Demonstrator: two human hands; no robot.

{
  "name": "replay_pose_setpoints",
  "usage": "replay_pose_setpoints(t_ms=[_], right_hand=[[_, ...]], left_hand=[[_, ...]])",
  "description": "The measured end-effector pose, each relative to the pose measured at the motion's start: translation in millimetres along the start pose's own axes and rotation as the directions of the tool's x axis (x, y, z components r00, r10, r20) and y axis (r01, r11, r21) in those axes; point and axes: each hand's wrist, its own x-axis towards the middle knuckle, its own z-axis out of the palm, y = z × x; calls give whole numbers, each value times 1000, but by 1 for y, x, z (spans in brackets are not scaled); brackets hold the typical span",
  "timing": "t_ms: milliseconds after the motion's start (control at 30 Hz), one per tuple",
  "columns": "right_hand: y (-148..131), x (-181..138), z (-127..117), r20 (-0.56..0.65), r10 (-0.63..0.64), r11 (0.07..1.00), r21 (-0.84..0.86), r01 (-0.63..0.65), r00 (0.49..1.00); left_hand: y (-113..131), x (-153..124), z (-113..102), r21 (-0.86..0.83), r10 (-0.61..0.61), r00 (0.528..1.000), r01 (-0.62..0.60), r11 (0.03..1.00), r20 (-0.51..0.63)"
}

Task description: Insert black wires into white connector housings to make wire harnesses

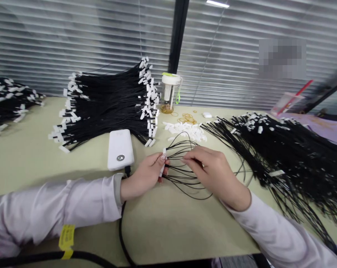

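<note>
My left hand (146, 175) is closed on the white-tagged ends of a small bundle of thin black cables (185, 175), which fan out in loops to the right over the table. My right hand (210, 167) lies on those same loops just to the right. Its fingers pinch the black strands near the tags. Both hands rest low on the pale green table (31, 156), near its middle.
A large heap of tagged black cables (109, 100) lies behind the hands, another (291, 152) sprawls at the right, and a third (6, 100) at far left. A white power bank (120, 149), loose white tags (185, 130), rubber bands (188, 119) and a clear jar (170, 93) sit nearby.
</note>
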Motion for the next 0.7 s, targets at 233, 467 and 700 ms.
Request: replay_pose_setpoints(t_ms=[233,467,700], right_hand=[[4,0,-12,20,0,1000,-20,0,1000],[6,1,-12,49,18,999,-46,-16,999],[9,1,-7,25,-23,996,-91,26,999]], left_hand=[[-3,1,0,-3,3,999,-3,1000,-36],[-6,1,-2,-12,11,1000,-11,1000,-17],[-6,1,-2,-10,3,1000,-3,1000,-6]])
